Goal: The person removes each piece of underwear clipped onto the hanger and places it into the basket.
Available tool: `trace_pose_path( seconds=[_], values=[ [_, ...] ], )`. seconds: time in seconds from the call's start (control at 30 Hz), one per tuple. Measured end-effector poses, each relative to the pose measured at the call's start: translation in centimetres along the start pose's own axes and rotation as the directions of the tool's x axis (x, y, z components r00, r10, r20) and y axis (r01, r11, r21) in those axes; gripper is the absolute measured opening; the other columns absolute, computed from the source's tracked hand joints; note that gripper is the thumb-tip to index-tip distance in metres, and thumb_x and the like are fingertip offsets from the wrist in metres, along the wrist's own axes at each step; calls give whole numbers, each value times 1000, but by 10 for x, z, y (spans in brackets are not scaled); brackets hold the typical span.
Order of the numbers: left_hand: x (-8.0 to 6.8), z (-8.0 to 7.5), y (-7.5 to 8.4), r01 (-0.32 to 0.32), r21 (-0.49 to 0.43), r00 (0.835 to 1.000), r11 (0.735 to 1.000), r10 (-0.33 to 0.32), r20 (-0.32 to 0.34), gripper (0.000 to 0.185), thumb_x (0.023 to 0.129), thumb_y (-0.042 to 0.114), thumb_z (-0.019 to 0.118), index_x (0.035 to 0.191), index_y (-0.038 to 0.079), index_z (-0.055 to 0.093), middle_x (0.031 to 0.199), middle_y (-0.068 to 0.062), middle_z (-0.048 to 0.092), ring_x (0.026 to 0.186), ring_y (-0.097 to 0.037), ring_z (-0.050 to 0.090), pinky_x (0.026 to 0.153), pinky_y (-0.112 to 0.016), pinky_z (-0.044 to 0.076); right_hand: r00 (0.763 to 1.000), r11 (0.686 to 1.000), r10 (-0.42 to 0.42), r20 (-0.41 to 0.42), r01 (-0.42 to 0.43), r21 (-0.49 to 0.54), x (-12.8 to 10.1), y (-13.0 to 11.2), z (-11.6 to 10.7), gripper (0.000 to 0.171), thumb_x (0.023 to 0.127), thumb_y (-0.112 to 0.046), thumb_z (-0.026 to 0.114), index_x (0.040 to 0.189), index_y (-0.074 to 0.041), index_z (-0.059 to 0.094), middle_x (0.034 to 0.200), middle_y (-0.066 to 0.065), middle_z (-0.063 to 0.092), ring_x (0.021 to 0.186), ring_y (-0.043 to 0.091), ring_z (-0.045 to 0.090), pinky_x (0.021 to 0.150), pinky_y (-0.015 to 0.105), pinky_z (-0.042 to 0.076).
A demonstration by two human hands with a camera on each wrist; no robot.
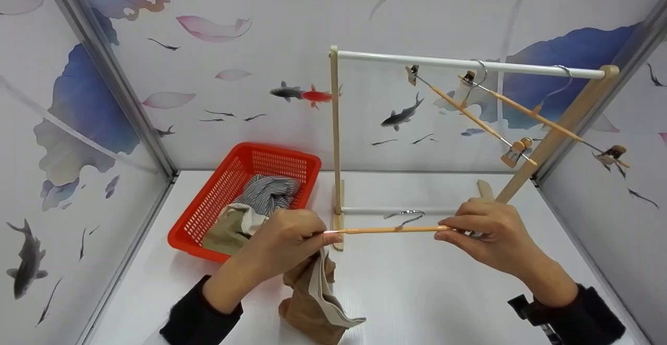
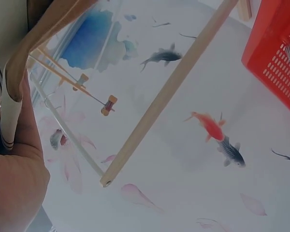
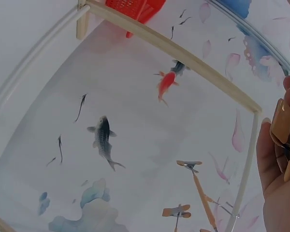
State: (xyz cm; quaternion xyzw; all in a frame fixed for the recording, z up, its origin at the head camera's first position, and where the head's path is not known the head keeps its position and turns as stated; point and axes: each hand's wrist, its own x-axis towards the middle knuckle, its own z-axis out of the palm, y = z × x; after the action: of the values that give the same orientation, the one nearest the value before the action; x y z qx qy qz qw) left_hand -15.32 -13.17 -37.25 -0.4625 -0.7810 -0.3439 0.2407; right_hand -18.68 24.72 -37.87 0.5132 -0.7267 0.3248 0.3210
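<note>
Level in front of me is a wooden clip hanger (image 1: pixel 388 230) with a silver hook (image 1: pixel 406 213). My left hand (image 1: pixel 292 235) grips its left end, and my right hand (image 1: pixel 490 233) pinches the right end. Brown cloth with a pale edge (image 1: pixel 312 303) hangs beneath the left hand, its lower part at the white tabletop. In the left wrist view the pale cloth edge (image 2: pixel 10 113) lies against the fingers. The right wrist view shows a wooden clip (image 3: pixel 282 121) within the right hand's curled fingers.
A red basket (image 1: pixel 208 199) at the back left holds striped cloth (image 1: pixel 268 194) and olive-and-cream cloth (image 1: pixel 229 230). Behind the hands stands a wooden rack with a white rail (image 1: pixel 375 58). Two clip hangers (image 1: pixel 471 118) (image 1: pixel 552 123) hang from it. Printed panels enclose the table (image 1: pixel 417 293).
</note>
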Motion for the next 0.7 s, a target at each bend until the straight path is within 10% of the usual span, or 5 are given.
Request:
trace_pose_path(
  seconds=[0.3, 0.5, 0.7],
  values=[
    [1, -1, 2, 52, -94, 999, 994, -51, 13, 10, 88, 9, 85, 93, 8, 77, 73, 1, 63, 65, -9, 50, 56, -14, 41, 999, 1000, -7, -51, 7, 12, -2, -5, 1, 31, 98, -30, 75, 83, -4, 80, 70, -1, 64, 61, 10, 48, 55, 16, 36],
    [0, -2, 2, 122, -154, 993, 981, -120, 21, 34, 92, 14, 82, 123, 3, 73, 70, 1, 54, 63, -4, 40, 53, -15, 33, 996, 1000, -12, -86, 14, 27, -1, -6, 0, 32, 98, -28, 75, 80, -2, 79, 69, 0, 65, 61, 11, 47, 54, 16, 35],
    [-2, -5, 6, 273, -265, 962, 925, -270, 49, 37, 95, 16, 78, 128, 1, 69, 73, 3, 58, 65, -3, 47, 54, -18, 41, 992, 999, -10, -130, 16, 45, -2, -8, -3, 32, 98, -28, 76, 78, -2, 78, 68, 2, 64, 61, 12, 48, 53, 19, 35]
  ],
)
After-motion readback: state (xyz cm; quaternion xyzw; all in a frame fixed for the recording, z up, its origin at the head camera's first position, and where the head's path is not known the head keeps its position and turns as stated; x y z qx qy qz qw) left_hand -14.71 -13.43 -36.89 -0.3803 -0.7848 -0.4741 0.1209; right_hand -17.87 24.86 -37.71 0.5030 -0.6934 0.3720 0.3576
